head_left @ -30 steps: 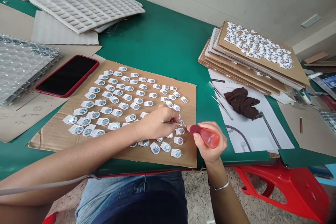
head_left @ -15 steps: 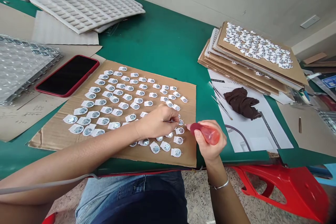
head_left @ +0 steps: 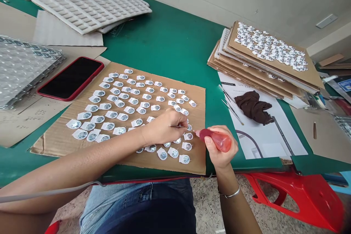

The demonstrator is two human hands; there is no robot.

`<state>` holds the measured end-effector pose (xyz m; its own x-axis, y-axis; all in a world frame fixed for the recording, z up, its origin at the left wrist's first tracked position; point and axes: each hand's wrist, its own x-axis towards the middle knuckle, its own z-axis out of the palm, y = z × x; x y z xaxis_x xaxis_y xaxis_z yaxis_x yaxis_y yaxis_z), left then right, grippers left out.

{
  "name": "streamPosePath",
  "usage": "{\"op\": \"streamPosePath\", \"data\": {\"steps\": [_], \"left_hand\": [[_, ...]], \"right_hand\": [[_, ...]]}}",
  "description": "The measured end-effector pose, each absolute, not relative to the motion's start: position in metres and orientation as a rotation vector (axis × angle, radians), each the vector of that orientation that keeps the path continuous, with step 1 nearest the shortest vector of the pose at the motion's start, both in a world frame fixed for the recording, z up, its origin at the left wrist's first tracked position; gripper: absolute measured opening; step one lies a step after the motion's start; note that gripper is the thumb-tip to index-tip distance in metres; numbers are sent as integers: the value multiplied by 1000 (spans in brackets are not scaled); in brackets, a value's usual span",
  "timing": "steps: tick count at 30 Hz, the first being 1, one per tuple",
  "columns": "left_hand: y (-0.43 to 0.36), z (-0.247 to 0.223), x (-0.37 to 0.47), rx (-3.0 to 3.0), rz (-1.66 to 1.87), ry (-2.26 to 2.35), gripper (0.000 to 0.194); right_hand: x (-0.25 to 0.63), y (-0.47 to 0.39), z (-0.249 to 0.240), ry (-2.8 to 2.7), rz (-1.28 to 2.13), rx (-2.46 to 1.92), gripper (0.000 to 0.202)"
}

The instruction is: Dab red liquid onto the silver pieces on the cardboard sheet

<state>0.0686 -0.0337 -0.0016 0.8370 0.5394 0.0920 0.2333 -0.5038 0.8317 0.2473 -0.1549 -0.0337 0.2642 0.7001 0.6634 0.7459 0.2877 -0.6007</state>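
Note:
My right hand (head_left: 223,148) is wrapped round a small red squeeze bottle (head_left: 216,139). Its narrow nozzle points left, close to a round metal piece on a white tab (head_left: 188,136). My left hand (head_left: 171,122) is pinched closed over the cardboard sheet (head_left: 52,140), with a short bit of a thin metal tool (head_left: 177,126) showing at the fingers; the rest is hidden, so I cannot tell its kind. Many such tabbed metal pieces (head_left: 120,104) lie in rough rows on the cardboard. Some are covered by my left hand and forearm.
A red-cased phone (head_left: 71,78) lies left of the cardboard. Tweezers (head_left: 231,106) and a dark brown cloth (head_left: 253,108) rest on printed paper (head_left: 255,146) at the right. Behind them rises a cardboard stack (head_left: 260,69). White moulded trays (head_left: 90,7) lie at the back left.
Both hands keep nearly the same place and grip. The view has shifted very slightly; nothing was picked up or let go.

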Motion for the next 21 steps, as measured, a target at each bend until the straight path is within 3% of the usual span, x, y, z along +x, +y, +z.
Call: {"op": "streamPosePath", "data": {"steps": [21], "left_hand": [[-27,-2,70,1995,337,607,16]], "right_hand": [[247,-154,-33,-1477,-27,-1412,21]]}}
